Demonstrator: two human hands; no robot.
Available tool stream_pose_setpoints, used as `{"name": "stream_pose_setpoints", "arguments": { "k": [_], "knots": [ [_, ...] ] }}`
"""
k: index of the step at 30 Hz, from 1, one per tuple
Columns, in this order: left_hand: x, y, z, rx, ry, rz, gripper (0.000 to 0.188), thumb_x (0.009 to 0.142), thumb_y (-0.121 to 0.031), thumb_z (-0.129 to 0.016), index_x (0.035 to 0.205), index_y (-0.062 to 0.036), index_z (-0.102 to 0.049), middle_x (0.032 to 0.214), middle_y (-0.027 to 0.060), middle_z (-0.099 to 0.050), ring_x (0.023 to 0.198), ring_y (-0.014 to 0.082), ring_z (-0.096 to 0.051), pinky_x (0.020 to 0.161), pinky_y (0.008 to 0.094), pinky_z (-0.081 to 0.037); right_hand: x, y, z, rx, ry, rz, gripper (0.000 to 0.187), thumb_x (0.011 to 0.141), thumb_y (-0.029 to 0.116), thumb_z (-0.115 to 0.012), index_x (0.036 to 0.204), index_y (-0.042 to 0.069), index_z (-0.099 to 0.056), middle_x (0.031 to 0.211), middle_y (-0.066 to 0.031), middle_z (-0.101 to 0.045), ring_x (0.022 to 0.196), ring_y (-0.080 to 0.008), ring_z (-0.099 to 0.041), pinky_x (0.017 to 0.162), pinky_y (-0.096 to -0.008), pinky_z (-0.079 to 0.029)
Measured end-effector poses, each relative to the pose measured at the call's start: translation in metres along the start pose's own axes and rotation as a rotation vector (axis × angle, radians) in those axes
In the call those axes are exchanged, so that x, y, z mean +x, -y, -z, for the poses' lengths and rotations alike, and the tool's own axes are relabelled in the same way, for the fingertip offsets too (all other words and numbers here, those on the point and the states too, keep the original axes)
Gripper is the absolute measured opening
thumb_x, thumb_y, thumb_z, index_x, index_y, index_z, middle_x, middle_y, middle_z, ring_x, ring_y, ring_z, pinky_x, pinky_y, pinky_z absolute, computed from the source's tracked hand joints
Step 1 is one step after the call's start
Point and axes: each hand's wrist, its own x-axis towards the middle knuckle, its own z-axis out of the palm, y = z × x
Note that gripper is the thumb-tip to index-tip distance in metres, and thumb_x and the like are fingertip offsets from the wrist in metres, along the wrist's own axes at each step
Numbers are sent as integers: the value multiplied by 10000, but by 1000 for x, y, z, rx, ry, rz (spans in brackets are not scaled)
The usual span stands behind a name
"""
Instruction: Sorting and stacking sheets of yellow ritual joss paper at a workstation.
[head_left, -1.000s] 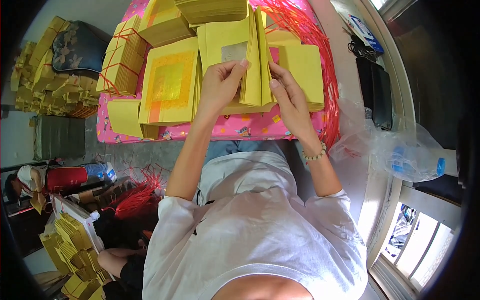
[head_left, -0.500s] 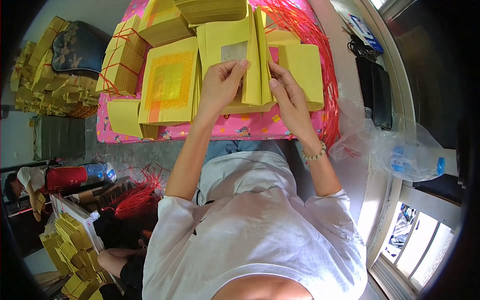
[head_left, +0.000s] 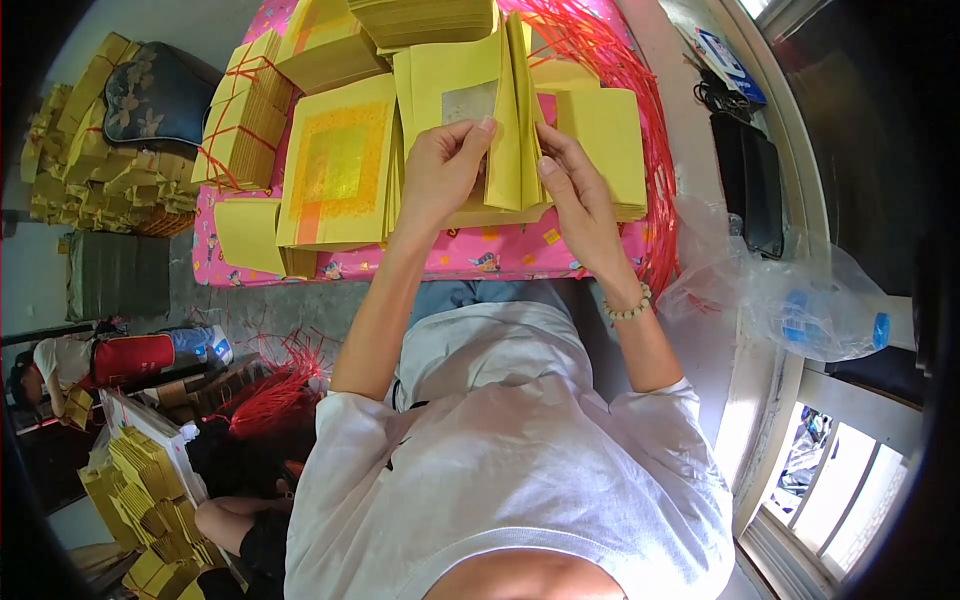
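Observation:
A bundle of folded yellow paper sheets (head_left: pixel 508 160) stands upright, partly fanned, between my two hands. My left hand (head_left: pixel 445 170) pinches its left sheet, thumb on top, beside a silvery square patch (head_left: pixel 468 104) on the paper. My right hand (head_left: pixel 578 195), a beaded bracelet at its wrist, closes thumb and fingers on the bundle's right edge. Left of my left hand lies a stack of yellow paper (head_left: pixel 340 165) with an orange and gold square. A plain yellow stack (head_left: pixel 603 150) sits to the right of my right hand.
A pink patterned cloth (head_left: pixel 450 262) covers the table. Bundles tied with red strips (head_left: pixel 240 115) stand at its left; loose red strips (head_left: pixel 650 150) hang along its right. A plastic bag (head_left: pixel 815 305) lies at right. Another person (head_left: pixel 130 360) is at far left, near more yellow stacks (head_left: pixel 150 480).
My hands keep almost the same place, with the sheets between them shifting slightly. At far left, the other person's head and arms have moved, and yellow paper now shows at their hands.

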Motion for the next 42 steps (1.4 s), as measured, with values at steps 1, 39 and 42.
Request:
{"name": "stream_pose_setpoints", "arguments": {
  "k": [1,39,42],
  "knots": [
    [0,1,1,0,-1,0,328,943,-276,-563,829,10,-675,627,-57,-547,550,13,-419,497,199,-341,0,0,0,0,1,0,381,984,138,-448,1317,-42,-407,1237,-121,-525,1149,-155,-489,974,-281,-386],
    [-24,-24,-2,576,177,-304,627,672,-424,-800,1115,-42,-578,950,84,-605,765,192,-604,687,317,-505,31,13,20,123,90,-272,301,995,258,-434,1196,44,-497,1075,-41,-559,974,-102,-561,832,-258,-458],
    [-36,-23,-13,812,95,-518,685,656,-390,-801,1175,-52,-510,993,128,-560,809,281,-589,717,384,-496,37,21,18,124,64,-328,286,992,268,-445,1130,24,-502,1050,-65,-579,996,-139,-572,845,-271,-466]
  ]
}}
